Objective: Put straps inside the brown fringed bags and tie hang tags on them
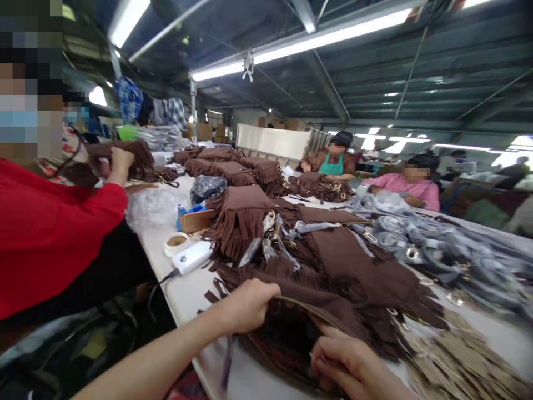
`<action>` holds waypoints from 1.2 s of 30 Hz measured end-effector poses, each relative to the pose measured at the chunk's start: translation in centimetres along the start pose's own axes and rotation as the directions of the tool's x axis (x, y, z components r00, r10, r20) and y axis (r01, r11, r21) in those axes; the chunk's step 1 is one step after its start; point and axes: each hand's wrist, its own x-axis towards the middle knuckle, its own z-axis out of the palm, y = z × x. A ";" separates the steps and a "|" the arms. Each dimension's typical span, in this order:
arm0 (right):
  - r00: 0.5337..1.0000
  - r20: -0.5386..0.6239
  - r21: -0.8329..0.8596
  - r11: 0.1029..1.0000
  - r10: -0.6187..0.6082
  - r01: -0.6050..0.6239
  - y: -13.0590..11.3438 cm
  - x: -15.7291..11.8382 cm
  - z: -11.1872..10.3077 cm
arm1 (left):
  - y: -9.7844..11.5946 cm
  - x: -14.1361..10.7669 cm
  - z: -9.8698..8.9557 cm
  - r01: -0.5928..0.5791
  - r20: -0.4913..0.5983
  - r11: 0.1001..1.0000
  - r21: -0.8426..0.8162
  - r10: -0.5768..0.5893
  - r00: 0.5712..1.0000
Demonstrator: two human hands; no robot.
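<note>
A dark brown fringed bag (333,304) lies at the near edge of the table, its zip mouth spread wide and its dark inside showing. My left hand (252,304) is closed on the left end of the bag's rim. At the right side of the mouth, my right hand (353,358) has its fingers curled at the rim, partly inside the bag. Its fingertips are partly hidden. Just beyond the bag are a brown fringed bag with metal clasps (245,208) and a flat brown piece (343,255).
Left of the bags are a tape roll (176,244) and a white corded device (192,256). Grey wrapped straps (416,239) and tan pieces (466,353) lie to the right. A person in red (54,222) works at left; other people sit across the table.
</note>
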 end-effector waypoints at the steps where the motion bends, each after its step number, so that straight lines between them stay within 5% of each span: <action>1: 0.999 -0.006 -0.042 0.998 0.044 -0.045 -0.3 -0.3 -0.4 | -0.2 0.3 -0.4 -0.014 -0.009 1.000 -0.026 0.014 1.000; 4: 0.966 0.011 -0.104 0.961 0.258 -0.256 -1.0 -1.0 -1.3 | -0.8 1.0 -1.3 -0.035 -0.013 0.997 -0.064 0.035 0.999; 7: 0.920 0.067 -0.007 0.922 0.387 -0.387 -0.8 -1.3 -1.4 | -0.2 0.7 -1.4 -0.035 -0.038 0.995 0.090 0.039 0.999; 10: 0.918 0.087 0.084 0.916 0.386 -0.393 -0.1 -1.1 -1.4 | 2.2 -0.7 -0.5 -0.164 -0.115 0.936 0.312 0.209 0.971; 14: 0.958 0.074 0.201 0.936 0.278 -0.287 0.7 -0.8 -1.7 | 5.6 -1.5 2.5 -0.452 0.058 0.843 0.292 0.457 0.888; 20: 0.935 0.086 0.286 0.890 0.345 -0.355 0.5 -1.9 -3.2 | 5.5 2.6 6.4 -0.223 0.248 0.958 0.178 0.175 0.953; 27: 0.914 0.145 0.371 0.836 0.378 -0.404 1.1 -2.8 -4.7 | 5.0 4.9 4.6 -0.157 0.317 0.987 -0.023 0.156 0.935; 36: 0.881 0.079 0.246 0.847 0.466 -0.471 1.7 -1.9 -4.7 | 7.0 7.7 7.8 0.035 0.151 0.969 -0.246 0.003 0.989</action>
